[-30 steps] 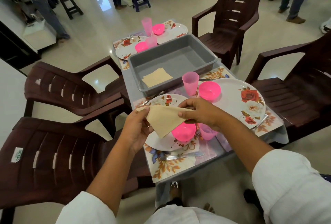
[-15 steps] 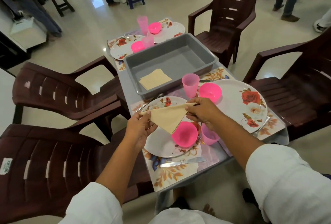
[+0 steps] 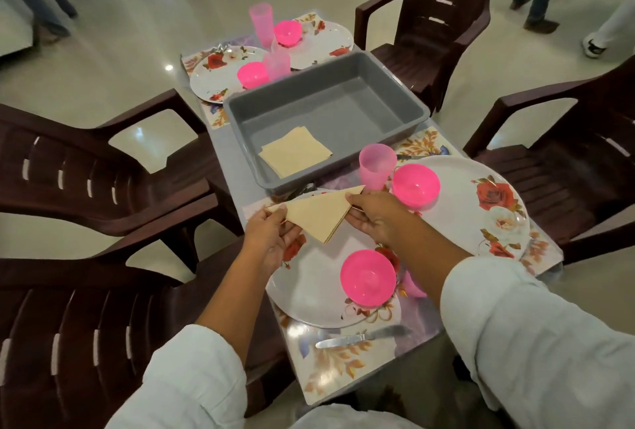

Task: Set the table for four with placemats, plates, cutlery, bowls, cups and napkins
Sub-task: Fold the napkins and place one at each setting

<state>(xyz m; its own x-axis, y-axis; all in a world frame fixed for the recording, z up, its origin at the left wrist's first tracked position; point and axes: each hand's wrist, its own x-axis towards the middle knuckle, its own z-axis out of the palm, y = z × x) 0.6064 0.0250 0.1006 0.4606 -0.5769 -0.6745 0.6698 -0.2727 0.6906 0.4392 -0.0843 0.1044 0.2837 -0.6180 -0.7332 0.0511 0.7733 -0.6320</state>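
Two dark brown plastic chairs stood at the left, against the edge of the tabletop. The left hand pinched the left corner of a folded napkin, its fingers curled onto the paper. The beige napkin, folded into a triangle, was held in the air over the far rim of the near plate, with its point hanging down. The right hand pinched the triangle's right corner, fingers closed on it. Below, a pink bowl sat on that plate. A knife lay on the floral placemat, just beside the plate's near rim. Beyond the hands stood a grey tub with square napkins lying in its near left corner. Further right, a pink cup stood upright next to a second bowl, which rested on a second flowered plate.
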